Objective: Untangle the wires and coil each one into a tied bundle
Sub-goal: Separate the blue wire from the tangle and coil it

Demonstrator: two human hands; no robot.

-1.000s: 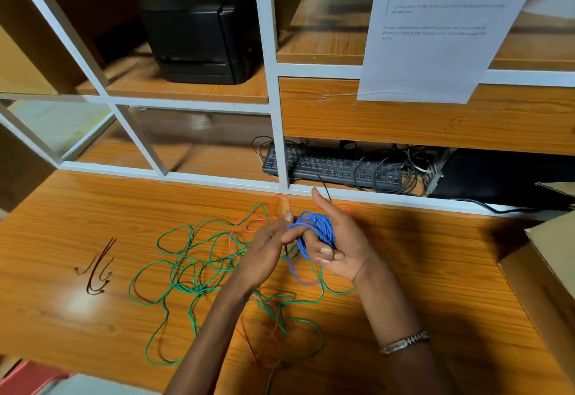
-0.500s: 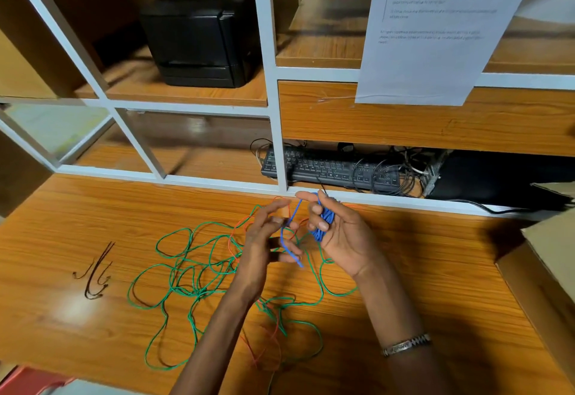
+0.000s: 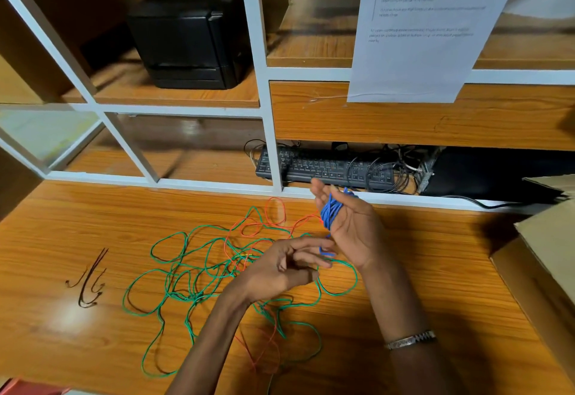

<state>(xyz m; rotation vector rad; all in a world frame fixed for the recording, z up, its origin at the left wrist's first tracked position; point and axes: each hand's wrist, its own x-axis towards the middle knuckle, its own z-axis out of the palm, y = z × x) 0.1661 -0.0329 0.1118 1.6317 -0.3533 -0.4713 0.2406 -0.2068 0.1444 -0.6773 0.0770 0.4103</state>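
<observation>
Right hand (image 3: 351, 229): palm turned up and toward the camera, raised above the desk. Fingers extended and close together, thumb out to the side. A coil of thin blue plastic-coated wire (image 3: 330, 210) is wound round the fingers and across the palm edge; the hand carries it like a spool rather than pinching it.

Left hand (image 3: 286, 265): low, just beside the right wrist, fingers loosely curled. Its fingertips (image 3: 323, 259) meet at the short blue tail (image 3: 326, 251) hanging from the coil. Looks like a pinch on that tail, though the contact is small and partly hidden.

Step in hand, by my reading: finishing the blue bundle, wrapping the free tail round the coil to tie it. To do it well, hold the right fingers steady so the loops do not slip off, keep the tail taut, pass it round the middle of the coil and tuck the end under.

Outward: thin green wire (image 3: 174, 273) sprawls in loose loops over the orange wooden desk (image 3: 62, 233), beneath and left of both hands, with thin red-orange wire (image 3: 273, 208) threaded through it. Both uncoiled, tangled together. Dark scribble mark (image 3: 88, 282) on the desk well to the left.
</observation>
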